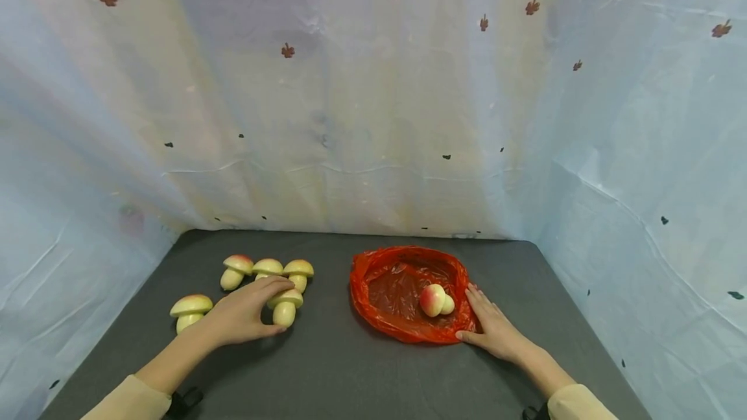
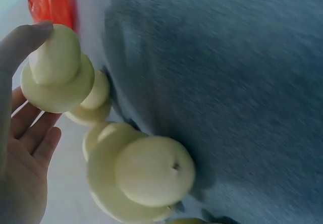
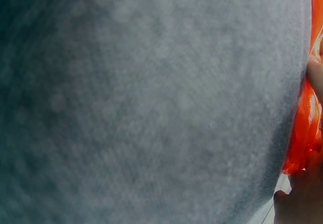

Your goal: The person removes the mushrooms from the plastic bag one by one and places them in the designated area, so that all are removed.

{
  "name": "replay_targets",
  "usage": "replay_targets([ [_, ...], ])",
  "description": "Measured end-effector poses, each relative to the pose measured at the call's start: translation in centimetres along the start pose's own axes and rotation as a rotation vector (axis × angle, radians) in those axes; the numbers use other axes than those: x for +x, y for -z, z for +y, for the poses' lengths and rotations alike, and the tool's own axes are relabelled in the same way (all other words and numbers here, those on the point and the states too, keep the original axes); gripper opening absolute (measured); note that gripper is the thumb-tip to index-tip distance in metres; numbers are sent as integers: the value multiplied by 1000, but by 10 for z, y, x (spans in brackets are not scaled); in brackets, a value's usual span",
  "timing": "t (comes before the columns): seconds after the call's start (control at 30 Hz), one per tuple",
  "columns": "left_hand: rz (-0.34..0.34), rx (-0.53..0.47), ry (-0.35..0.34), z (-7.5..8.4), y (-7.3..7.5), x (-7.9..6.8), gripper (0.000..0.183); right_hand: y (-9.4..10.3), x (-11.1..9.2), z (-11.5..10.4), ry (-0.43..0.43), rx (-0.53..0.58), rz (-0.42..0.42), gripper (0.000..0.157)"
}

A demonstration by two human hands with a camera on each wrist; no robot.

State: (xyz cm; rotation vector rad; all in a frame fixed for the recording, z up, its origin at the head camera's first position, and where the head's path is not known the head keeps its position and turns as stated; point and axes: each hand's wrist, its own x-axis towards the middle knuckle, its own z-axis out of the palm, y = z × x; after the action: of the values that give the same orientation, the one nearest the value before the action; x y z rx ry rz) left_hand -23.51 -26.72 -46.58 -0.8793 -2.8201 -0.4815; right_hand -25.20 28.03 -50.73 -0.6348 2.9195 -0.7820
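Note:
My left hand [image 1: 248, 310] holds a pale yellow-green toy mushroom [image 1: 284, 315] between thumb and fingers. In the left wrist view its stem [image 2: 55, 57] meets the thumb, with the cap lower down. Just beyond, three more mushrooms stand in a row, the leftmost [image 1: 232, 279] tilted. Another mushroom [image 1: 188, 323] is left of the wrist, partly hidden by the arm. At the right, an open red plastic bag [image 1: 379, 326] has one mushroom [image 1: 433, 300] with a reddish cap lying inside. My right hand [image 1: 496, 329] rests against the bag's right side, fingers fairly straight.
The dark grey table [image 1: 327, 368] has rounded far corners. Pale curtain-like sheeting [image 1: 362, 115] with small leaf prints stands behind it and along both sides. Bare tabletop lies between the mushrooms and the bag.

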Motion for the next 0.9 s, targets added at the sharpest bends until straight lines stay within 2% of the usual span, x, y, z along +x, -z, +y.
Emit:
replay_targets([
  [0.43,-77,36,-46,-19,6,-16,75,1,-1,-2,2,-3,3,103],
  [0.67,-58,43,-74,-23,5,-21,77,0,-1,-2,-4,-10,6,103],
  [0.9,-22,29,-102,-21,5,-23,79,1,-2,-4,-16,-1,-3,104],
])
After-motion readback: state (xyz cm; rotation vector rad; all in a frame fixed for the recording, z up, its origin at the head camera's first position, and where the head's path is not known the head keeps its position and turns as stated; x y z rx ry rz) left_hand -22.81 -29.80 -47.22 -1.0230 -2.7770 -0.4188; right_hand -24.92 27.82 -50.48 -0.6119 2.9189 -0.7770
